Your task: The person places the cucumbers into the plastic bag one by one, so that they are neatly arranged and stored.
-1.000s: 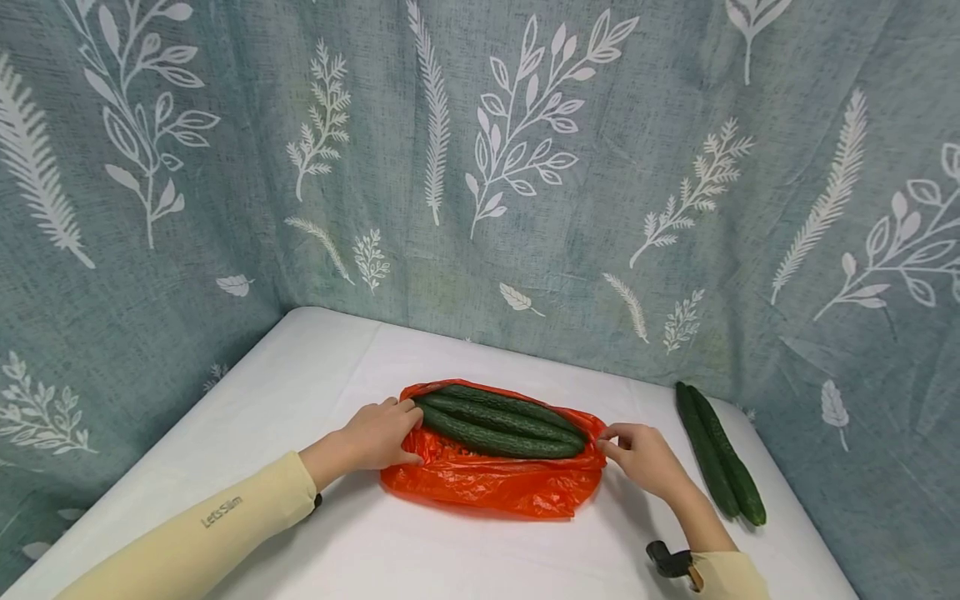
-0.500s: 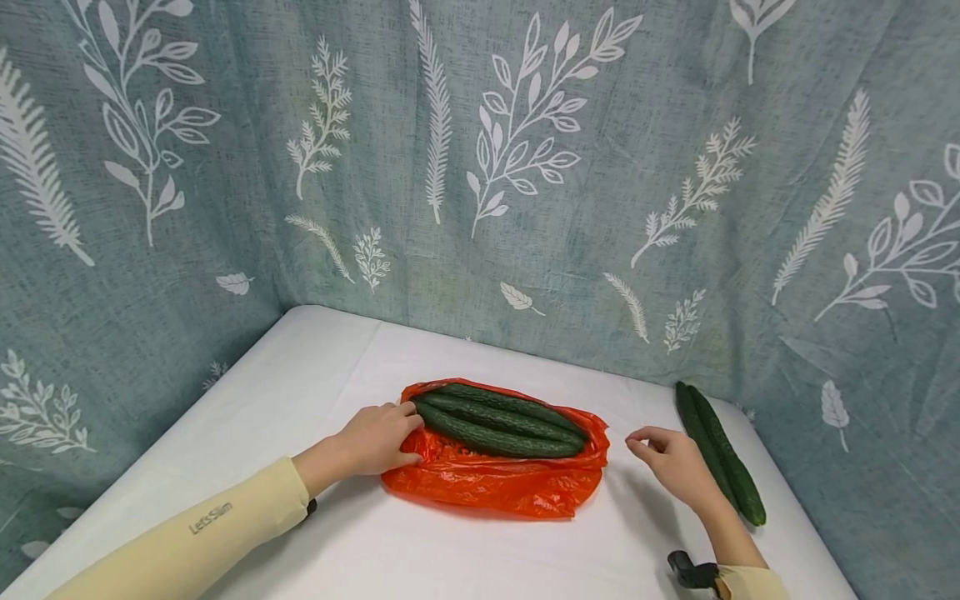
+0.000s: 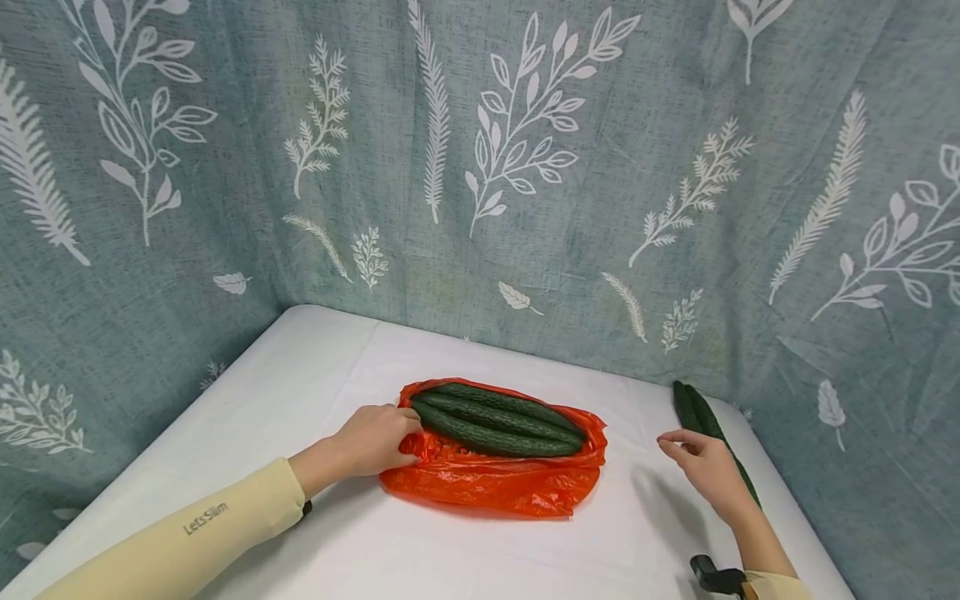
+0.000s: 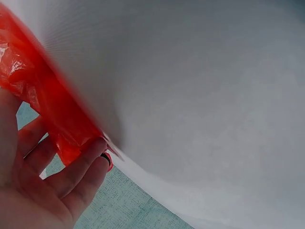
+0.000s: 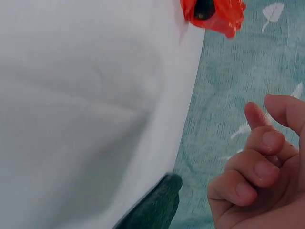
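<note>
A red plastic bag [image 3: 487, 492] lies in the middle of the table with its mouth spread open. Several dark green cucumbers [image 3: 498, 423] rest side by side in it. My left hand [image 3: 373, 442] grips the bag's left edge; in the left wrist view its fingers [image 4: 78, 179] bend against the red plastic [image 4: 66, 114]. My right hand [image 3: 712, 473] hovers at the right, fingers loosely bent, holding nothing. Below and behind it lie two more cucumbers [image 3: 699, 408], partly covered by the hand. One cucumber's end [image 5: 157, 202] shows near the hand in the right wrist view.
A white cloth [image 3: 330, 533] covers the table. Blue-green curtains [image 3: 450, 250] with white leaf prints close off the back and both sides. The two loose cucumbers lie close to the table's right edge.
My right hand has let go of the bag's right edge and moved right, over toward the loose cucumbers. My left hand stays at the bag's left edge.
</note>
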{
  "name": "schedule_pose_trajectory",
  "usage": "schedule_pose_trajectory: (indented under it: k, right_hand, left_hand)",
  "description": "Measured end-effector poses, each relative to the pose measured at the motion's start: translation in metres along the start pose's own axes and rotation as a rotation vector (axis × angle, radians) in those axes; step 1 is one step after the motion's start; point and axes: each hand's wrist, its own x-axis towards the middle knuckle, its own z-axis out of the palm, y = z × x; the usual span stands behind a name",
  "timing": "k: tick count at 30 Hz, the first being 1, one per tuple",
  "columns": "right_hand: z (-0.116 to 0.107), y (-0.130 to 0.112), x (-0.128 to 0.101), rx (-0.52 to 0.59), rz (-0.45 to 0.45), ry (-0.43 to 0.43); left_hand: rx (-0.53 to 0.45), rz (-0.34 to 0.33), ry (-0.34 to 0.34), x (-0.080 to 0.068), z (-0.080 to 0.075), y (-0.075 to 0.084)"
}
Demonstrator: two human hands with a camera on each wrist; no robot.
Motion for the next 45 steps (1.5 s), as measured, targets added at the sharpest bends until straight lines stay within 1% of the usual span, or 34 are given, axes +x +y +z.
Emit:
schedule_pose_trajectory:
  k: [4, 9, 15, 20, 24, 32, 38, 45]
  right_hand:
    - [-0.006, 0.010, 0.001, -0.008, 0.019, 0.006]
    - [-0.011, 0.020, 0.001, 0.028, 0.087, 0.003]
    - [-0.015, 0.032, 0.002, 0.052, 0.121, 0.043]
    - [-0.022, 0.042, 0.003, 0.097, 0.185, 0.023]
    - [-0.027, 0.048, 0.002, 0.119, 0.211, 0.023]
    - [-0.027, 0.054, 0.001, 0.174, 0.259, 0.052]
    - [-0.025, 0.060, 0.003, 0.205, 0.293, 0.062]
    - [-0.021, 0.068, 0.006, 0.215, 0.352, 0.092]
  left_hand:
    - [-0.004, -0.007, -0.006, 0.000, -0.001, 0.001]
    - [-0.010, -0.016, -0.021, 0.000, -0.001, 0.002]
    - [-0.004, -0.010, -0.046, 0.001, -0.001, 0.003]
    - [0.001, -0.004, -0.049, 0.001, 0.000, 0.004]
    - [0.001, -0.012, -0.055, 0.000, 0.001, 0.003]
    - [-0.017, -0.041, -0.080, -0.001, -0.001, 0.005]
    - [-0.019, -0.050, -0.094, 0.000, -0.001, 0.005]
    - [-0.019, -0.055, -0.098, 0.000, 0.000, 0.005]
